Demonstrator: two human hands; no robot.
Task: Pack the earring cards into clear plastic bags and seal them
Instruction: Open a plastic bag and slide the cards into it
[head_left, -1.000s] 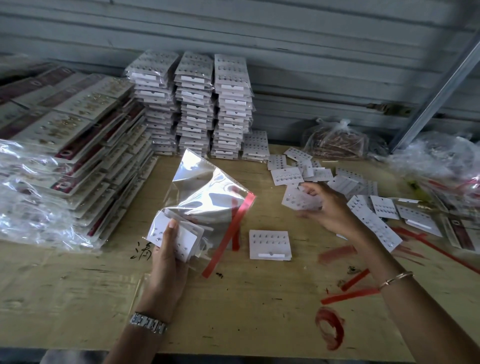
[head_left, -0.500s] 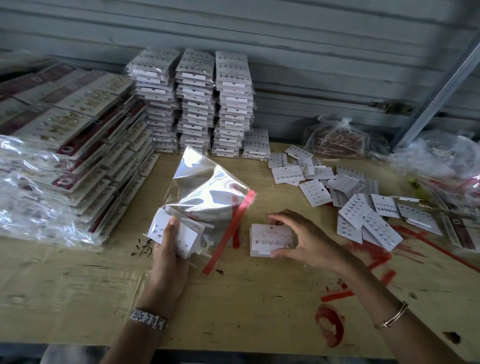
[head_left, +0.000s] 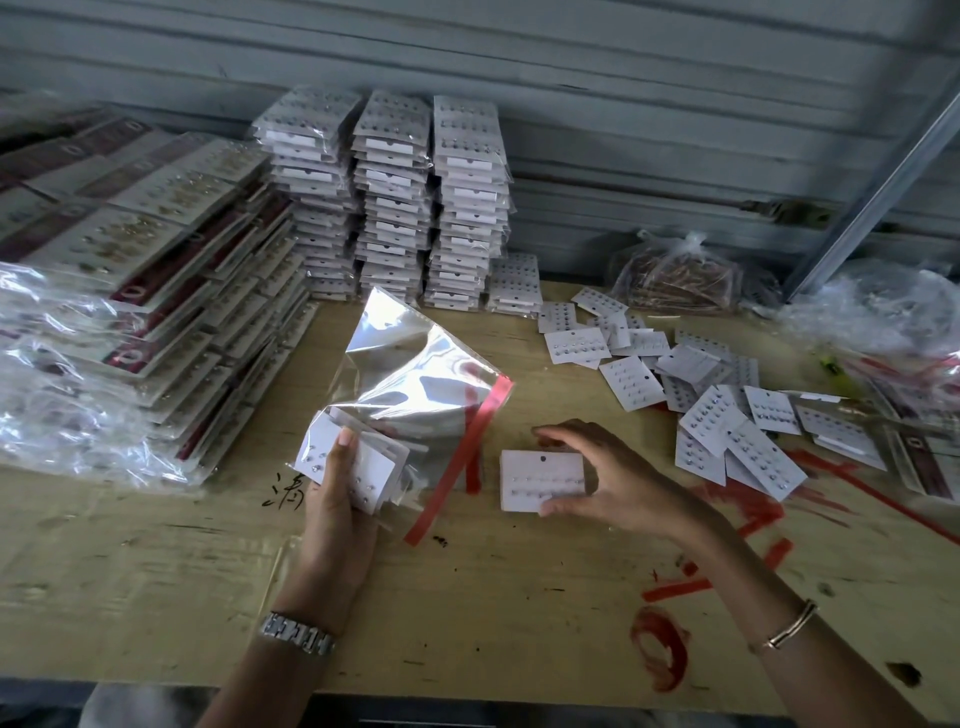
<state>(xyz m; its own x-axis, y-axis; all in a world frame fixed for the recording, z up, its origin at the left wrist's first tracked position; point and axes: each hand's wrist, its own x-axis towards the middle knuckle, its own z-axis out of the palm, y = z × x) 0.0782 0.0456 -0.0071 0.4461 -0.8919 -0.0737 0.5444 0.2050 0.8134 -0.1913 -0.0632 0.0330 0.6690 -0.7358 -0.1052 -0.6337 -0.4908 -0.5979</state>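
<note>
Right hand (head_left: 613, 478) pinches earring card stack (head_left: 540, 480) on table (head_left: 467, 597), thumb near edge, fingers far; long axis crosswise. Red seal strip (head_left: 457, 462) just left of stack. Left hand (head_left: 337, 514) grips clear plastic bag (head_left: 415, 379) with fanned cards (head_left: 369, 460).

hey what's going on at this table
A person is bagging earring cards. The left hand holds a card bunch together with a clear bag; the right hand pinches a card stack lying on the table. Loose cards lie to the right, packed stacks stand at the back.
</note>
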